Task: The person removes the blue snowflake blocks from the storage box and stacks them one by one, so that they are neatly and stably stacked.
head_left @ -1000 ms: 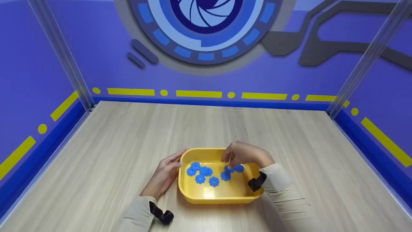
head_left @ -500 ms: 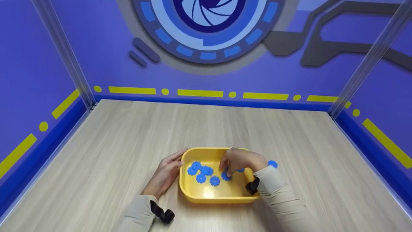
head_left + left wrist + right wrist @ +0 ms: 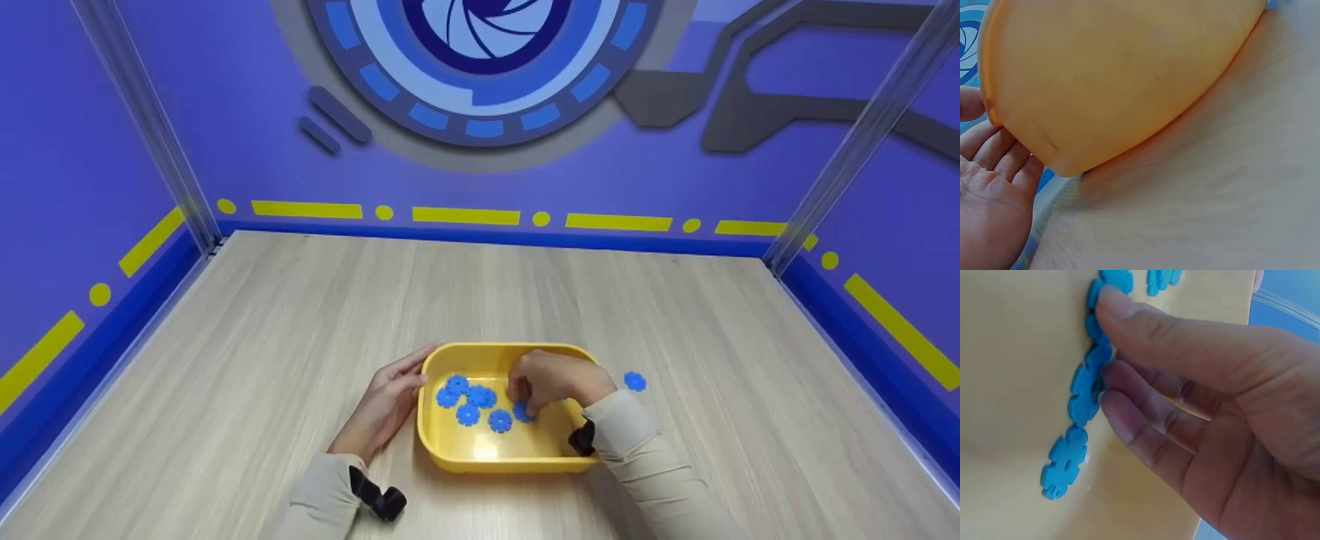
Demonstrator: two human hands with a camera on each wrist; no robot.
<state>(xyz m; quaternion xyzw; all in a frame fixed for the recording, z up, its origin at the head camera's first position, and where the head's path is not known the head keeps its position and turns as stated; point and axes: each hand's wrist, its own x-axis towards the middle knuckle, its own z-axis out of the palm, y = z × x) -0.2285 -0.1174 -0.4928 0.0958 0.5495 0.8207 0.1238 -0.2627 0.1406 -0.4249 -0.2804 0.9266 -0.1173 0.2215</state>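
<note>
My left hand (image 3: 386, 405) holds the left end of the yellow plastic bin (image 3: 480, 466). Its thumb lies at the rim and the fingers run along the outer wall, as the left wrist view shows. Inside the bin, my right hand (image 3: 555, 379) reaches down with curled fingers over a blue notched disc (image 3: 520, 411), a snowflake-type building piece. In the right wrist view the thumb tip presses on a blue disc (image 3: 1092, 326), the index fingertip is hidden behind it, and two other fingertips touch a neighbouring disc (image 3: 1088, 388).
Several more blue discs (image 3: 468, 414) lie in the left half of the bin. One loose blue disc (image 3: 634, 381) lies on the wooden table (image 3: 337, 300) right of the bin. Blue printed walls (image 3: 480, 180) enclose the table on three sides.
My right hand has lowered and shifted slightly left into the bin, its fingers closing around a disc. The loose disc on the table has come into sight beside the right sleeve. Left hand stays.
</note>
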